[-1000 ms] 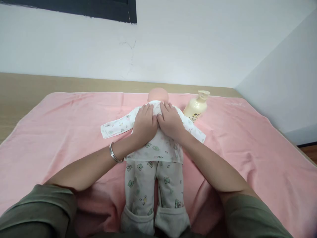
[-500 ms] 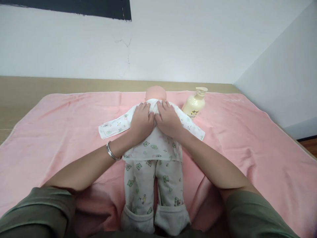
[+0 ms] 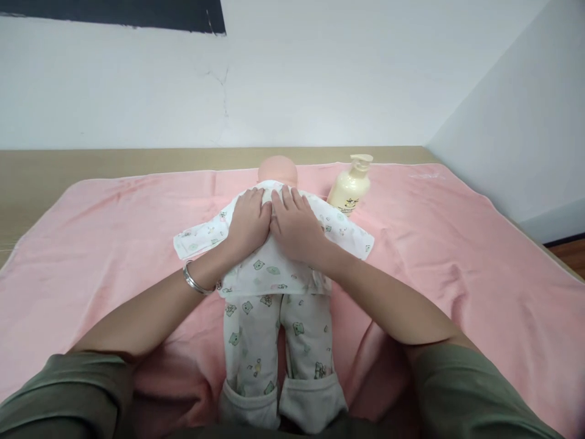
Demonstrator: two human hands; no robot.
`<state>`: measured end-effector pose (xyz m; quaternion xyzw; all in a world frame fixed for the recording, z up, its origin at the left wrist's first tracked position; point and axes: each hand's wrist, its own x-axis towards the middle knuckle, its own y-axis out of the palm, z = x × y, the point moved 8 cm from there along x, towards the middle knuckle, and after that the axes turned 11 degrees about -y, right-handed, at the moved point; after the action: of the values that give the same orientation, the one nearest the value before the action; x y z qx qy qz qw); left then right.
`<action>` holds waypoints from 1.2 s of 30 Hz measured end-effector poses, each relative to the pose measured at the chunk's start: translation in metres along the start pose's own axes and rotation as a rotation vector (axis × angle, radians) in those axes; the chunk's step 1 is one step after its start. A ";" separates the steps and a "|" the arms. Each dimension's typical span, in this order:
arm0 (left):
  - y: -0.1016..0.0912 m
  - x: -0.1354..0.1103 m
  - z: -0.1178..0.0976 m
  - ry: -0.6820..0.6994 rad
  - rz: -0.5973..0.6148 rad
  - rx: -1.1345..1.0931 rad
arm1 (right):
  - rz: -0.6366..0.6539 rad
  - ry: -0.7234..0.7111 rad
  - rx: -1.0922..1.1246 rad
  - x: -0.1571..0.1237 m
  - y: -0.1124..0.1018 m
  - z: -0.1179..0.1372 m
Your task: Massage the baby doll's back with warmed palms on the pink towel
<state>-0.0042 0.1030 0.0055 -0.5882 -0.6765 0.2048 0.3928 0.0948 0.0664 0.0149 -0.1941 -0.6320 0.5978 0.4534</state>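
Observation:
A baby doll (image 3: pixel 277 169) lies with its bald head away from me and its feet towards me. It wears a white printed top (image 3: pixel 274 271) and matching trousers (image 3: pixel 256 335) with cuffed ends. My left hand (image 3: pixel 249 222) rests flat on the left of the upper torso, fingers stretched towards the head. Beside it my right hand (image 3: pixel 297 225) lies flat on the same top, its fingers slightly spread. The two thumbs meet near the middle. Neither hand grips anything. The cloth beneath both palms is hidden.
A cream pump bottle (image 3: pixel 351 186) stands just right of the doll's shoulder. Under everything spreads a pink blanket (image 3: pixel 457 256) with some wrinkles. Behind it runs a wooden surface (image 3: pixel 137 160), then a white wall (image 3: pixel 320 79). Another wall (image 3: pixel 530 128) closes the right side.
The whole view has shifted a little, so things sit slightly further left. My right hand has moved inward on the top, its fingers a bit more spread. My left hand stays in place.

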 end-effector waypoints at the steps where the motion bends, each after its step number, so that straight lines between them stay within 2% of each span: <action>1: 0.001 -0.006 -0.004 0.016 0.000 0.047 | 0.012 0.024 0.035 0.005 0.001 -0.009; 4: 0.001 -0.022 -0.018 0.109 -0.002 0.150 | 0.009 0.123 0.119 0.015 0.002 -0.036; 6: -0.001 -0.024 -0.022 0.148 0.020 0.168 | -0.010 0.160 0.118 0.015 0.001 -0.040; 8: -0.003 -0.016 -0.019 0.118 0.069 0.153 | -0.032 0.149 0.064 0.008 -0.001 -0.029; 12: -0.008 0.008 -0.001 -0.068 0.159 0.083 | -0.048 0.025 -0.039 -0.011 -0.003 0.013; 15: -0.009 0.011 0.002 -0.084 0.146 0.096 | -0.017 -0.020 -0.007 -0.012 -0.002 0.021; 20: -0.004 -0.016 -0.015 0.095 0.032 0.202 | 0.035 0.110 0.129 0.012 0.003 -0.025; 23: -0.001 -0.024 -0.021 0.131 0.042 0.228 | 0.023 0.147 0.131 0.018 0.002 -0.039; 25: 0.000 -0.019 -0.019 0.088 0.083 0.212 | 0.005 0.138 0.080 0.013 0.000 -0.032; 27: 0.001 -0.009 -0.012 0.015 0.113 0.190 | -0.018 0.095 0.008 0.003 -0.002 -0.014; 31: 0.000 0.002 0.002 -0.079 0.052 0.141 | 0.003 -0.035 -0.044 -0.014 -0.003 0.022; 33: 0.001 0.000 0.004 -0.073 0.011 0.116 | 0.028 -0.064 -0.004 -0.013 -0.001 0.022; 36: 0.003 -0.004 0.003 -0.052 -0.007 0.091 | 0.050 -0.015 0.086 0.001 0.000 -0.001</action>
<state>-0.0047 0.1001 0.0002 -0.5618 -0.6787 0.2492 0.4019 0.0947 0.0677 0.0148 -0.1858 -0.6040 0.6371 0.4414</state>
